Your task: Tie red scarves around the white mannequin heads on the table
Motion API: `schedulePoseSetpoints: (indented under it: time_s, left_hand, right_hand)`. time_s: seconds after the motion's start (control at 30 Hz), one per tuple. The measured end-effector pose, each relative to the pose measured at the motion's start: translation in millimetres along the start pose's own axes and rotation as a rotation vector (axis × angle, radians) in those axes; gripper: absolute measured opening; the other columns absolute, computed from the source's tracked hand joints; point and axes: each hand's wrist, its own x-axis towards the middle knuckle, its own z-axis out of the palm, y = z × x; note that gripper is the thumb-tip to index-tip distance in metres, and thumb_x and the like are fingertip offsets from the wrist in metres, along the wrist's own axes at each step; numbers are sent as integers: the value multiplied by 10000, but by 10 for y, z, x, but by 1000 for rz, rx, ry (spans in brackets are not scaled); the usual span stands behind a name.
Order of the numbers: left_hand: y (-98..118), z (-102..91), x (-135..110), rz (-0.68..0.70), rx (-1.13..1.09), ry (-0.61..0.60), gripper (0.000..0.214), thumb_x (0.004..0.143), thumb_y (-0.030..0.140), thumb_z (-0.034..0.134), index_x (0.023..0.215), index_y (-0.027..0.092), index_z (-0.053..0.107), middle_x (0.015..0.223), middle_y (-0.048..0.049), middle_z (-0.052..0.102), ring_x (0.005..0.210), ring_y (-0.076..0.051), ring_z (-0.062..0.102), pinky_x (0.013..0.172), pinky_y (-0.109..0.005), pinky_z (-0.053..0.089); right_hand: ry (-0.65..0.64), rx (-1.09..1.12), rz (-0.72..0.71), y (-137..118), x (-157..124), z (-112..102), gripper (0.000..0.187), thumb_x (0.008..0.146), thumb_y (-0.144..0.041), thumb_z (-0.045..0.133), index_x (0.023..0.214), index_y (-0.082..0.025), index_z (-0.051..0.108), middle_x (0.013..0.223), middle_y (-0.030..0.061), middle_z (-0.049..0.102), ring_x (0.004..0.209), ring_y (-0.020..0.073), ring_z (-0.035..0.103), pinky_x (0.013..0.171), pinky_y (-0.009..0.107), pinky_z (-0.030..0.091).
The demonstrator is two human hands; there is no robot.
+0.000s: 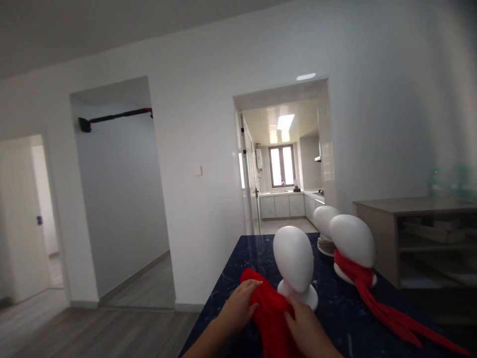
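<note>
A red scarf (269, 304) lies bunched at the near part of the dark blue marbled table (246, 253), running down out of the bottom of the view. My left hand (238, 306) grips its left side, thumb and fingers bent around the fabric. On the scarf's right side, my right hand (305, 325) has its thumb on the cloth; part of its fingers is hidden. Just beyond my hands stands a bare white mannequin head (293, 256) on a round base. Farther right, a second mannequin head (352, 238) has a red scarf (372, 298) around its neck, with long ends trailing over the table.
Behind that one is a third white head (325, 219) with a brownish cloth (326, 244) at its neck. A wooden shelf unit (376, 238) stands at the right. A doorway opens onto a kitchen (285, 206) ahead, and grey floor (130, 333) lies left.
</note>
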Motion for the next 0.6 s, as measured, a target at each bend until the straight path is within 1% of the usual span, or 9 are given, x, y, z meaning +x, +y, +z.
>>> schedulePoseSetpoints:
  time_s: [0.07, 0.17, 0.2, 0.27, 0.33, 0.4, 0.5, 0.57, 0.6]
  left_hand:
    - [-54, 27, 106, 68, 43, -107, 856, 733, 48, 559, 1555, 278, 492, 1632, -36, 508, 1528, -221, 429, 1307, -429, 304]
    - [-112, 123, 307, 155, 107, -242, 925, 688, 12, 523, 1577, 262, 466, 1654, -41, 476, 1562, -232, 380, 1323, -454, 266]
    - [-131, 162, 377, 179, 122, -272, 917, 681, 18, 533, 1567, 249, 483, 1645, -50, 489, 1563, -248, 379, 1325, -463, 256]
    - [-174, 237, 504, 206, 127, -304, 862, 684, 51, 570, 1525, 240, 543, 1589, -63, 560, 1530, -273, 432, 1319, -467, 256]
    - [-235, 289, 603, 180, 110, -297, 778, 696, 89, 606, 1453, 265, 621, 1498, -54, 650, 1471, -269, 506, 1312, -452, 258]
    - [-320, 300, 678, 108, 95, -270, 738, 686, 111, 638, 1401, 293, 663, 1487, -43, 657, 1472, -273, 502, 1323, -467, 214]
    - [-499, 235, 760, -44, 88, -200, 804, 674, 107, 635, 1456, 297, 608, 1640, -45, 496, 1577, -302, 343, 1331, -536, 144]
    - [-633, 169, 798, -179, 82, -133, 818, 702, 103, 602, 1507, 240, 549, 1684, -88, 422, 1592, -298, 314, 1320, -507, 195]
    - [-696, 142, 810, -252, 81, -99, 787, 720, 112, 597, 1500, 202, 548, 1669, -122, 440, 1574, -301, 352, 1302, -478, 248]
  right_hand:
    - [45, 152, -13, -61, 20, -87, 305, 908, -261, 499, 1155, -204, 669, 1182, 126, 782, 1092, 263, 729, 971, 369, 521]
    - [88, 398, 17, -117, 32, -170, 267, 903, -373, 555, 1084, -211, 664, 1131, 105, 782, 1083, 279, 725, 974, 395, 541]
    - [79, 486, 49, -131, 26, -191, 280, 900, -417, 569, 1071, -216, 661, 1084, 91, 786, 1035, 274, 736, 930, 391, 561]
    - [7, 628, 159, -157, -3, -234, 358, 901, -509, 558, 1102, -226, 646, 942, 57, 781, 816, 252, 750, 749, 378, 588]
    - [-67, 666, 230, -172, -49, -291, 425, 902, -563, 537, 1144, -226, 630, 835, 30, 762, 602, 217, 693, 591, 352, 550]
    - [-91, 609, 176, -168, -104, -361, 397, 886, -528, 568, 1116, -213, 644, 868, 38, 772, 641, 216, 703, 622, 348, 551]
    - [-90, 369, 44, -148, -199, -443, 218, 864, -394, 601, 944, -202, 665, 960, 65, 791, 896, 248, 738, 799, 343, 544]
    - [-98, 123, 64, -166, -269, -434, 206, 883, -387, 578, 923, -203, 664, 946, 91, 794, 920, 276, 743, 815, 362, 525]
    - [-100, -3, 95, -193, -303, -399, 257, 897, -418, 571, 982, -198, 673, 961, 118, 796, 929, 303, 750, 819, 385, 522]
